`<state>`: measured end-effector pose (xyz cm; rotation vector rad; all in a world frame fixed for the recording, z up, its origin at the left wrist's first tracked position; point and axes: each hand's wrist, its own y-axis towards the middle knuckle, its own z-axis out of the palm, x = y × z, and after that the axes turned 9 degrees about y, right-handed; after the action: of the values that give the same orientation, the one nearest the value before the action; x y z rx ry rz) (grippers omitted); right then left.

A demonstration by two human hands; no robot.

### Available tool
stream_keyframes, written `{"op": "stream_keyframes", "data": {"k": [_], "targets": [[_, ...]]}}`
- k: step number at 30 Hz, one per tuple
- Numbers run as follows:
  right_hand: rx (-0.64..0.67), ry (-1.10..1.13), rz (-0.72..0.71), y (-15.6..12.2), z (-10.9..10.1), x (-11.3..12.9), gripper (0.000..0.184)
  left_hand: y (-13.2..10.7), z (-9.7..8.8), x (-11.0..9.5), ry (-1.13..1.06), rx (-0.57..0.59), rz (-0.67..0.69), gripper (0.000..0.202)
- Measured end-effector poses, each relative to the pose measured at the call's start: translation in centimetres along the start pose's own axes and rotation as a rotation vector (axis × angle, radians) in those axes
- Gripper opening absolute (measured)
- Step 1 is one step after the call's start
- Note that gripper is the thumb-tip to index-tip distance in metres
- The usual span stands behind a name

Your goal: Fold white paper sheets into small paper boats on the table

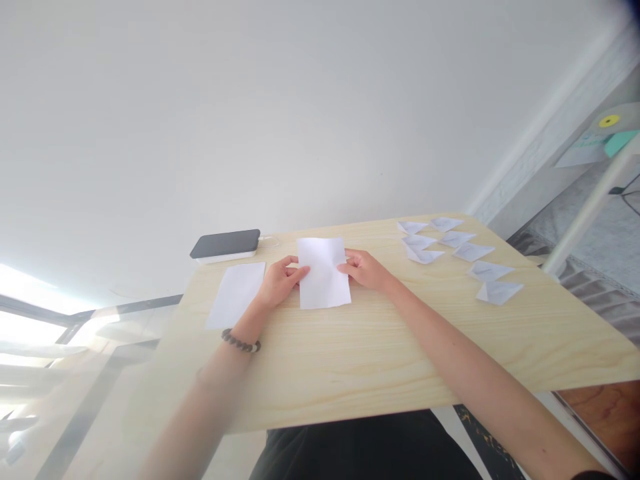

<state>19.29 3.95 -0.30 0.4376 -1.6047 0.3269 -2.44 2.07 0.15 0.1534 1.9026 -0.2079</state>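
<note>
A white sheet of paper (324, 277) is held upright-looking above the middle of the table, one side edge in each hand. My left hand (284, 281) pinches its left edge, thumb in front and fingers partly behind. On the opposite edge, my right hand (366, 268) grips the sheet the same way. The paper appears unfolded, with faint creases or ripples. Beside my left wrist lies more white paper (235, 293), flat on the table; whether it is one sheet or a stack I cannot tell. A dark beaded bracelet (241, 341) circles my left wrist.
Several folded white paper boats (470, 251) stand in rows on the right of the wooden table (380, 360). A black phone-like device (226, 244) on a white base, with a white cable, sits at the back left. The wall (320, 120) rises behind the table.
</note>
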Motion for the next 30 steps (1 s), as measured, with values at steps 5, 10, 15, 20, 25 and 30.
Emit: {"op": "stream_keyframes", "data": {"k": [5,10,15,20,25,30], "targets": [[0.051,-0.015,-0.038,0.0,-0.2,-0.3,0.025,0.0,-0.2,0.0,-0.005,0.027,0.007,0.036],[0.047,0.026,0.008,-0.2,-0.2,-0.4,0.028,-0.4,0.3,-0.1,-0.002,0.065,0.049,0.045],[-0.005,0.076,-0.003,-0.3,-0.1,-0.1,0.026,-0.2,0.5,0.1,-0.113,0.086,0.041,0.04],[-0.002,0.115,-0.121,-0.2,-0.2,-0.1,0.03,0.2,0.8,0.7,-0.287,0.079,-0.026,0.027],[-0.042,-0.028,-0.173,-0.1,0.0,-0.7,0.041,0.4,0.8,0.5,-0.366,0.079,-0.1,0.03],[-0.037,-0.184,-0.195,-0.1,0.2,-0.6,0.042,0.3,0.6,-0.1,-0.409,0.084,-0.138,0.05]]}}
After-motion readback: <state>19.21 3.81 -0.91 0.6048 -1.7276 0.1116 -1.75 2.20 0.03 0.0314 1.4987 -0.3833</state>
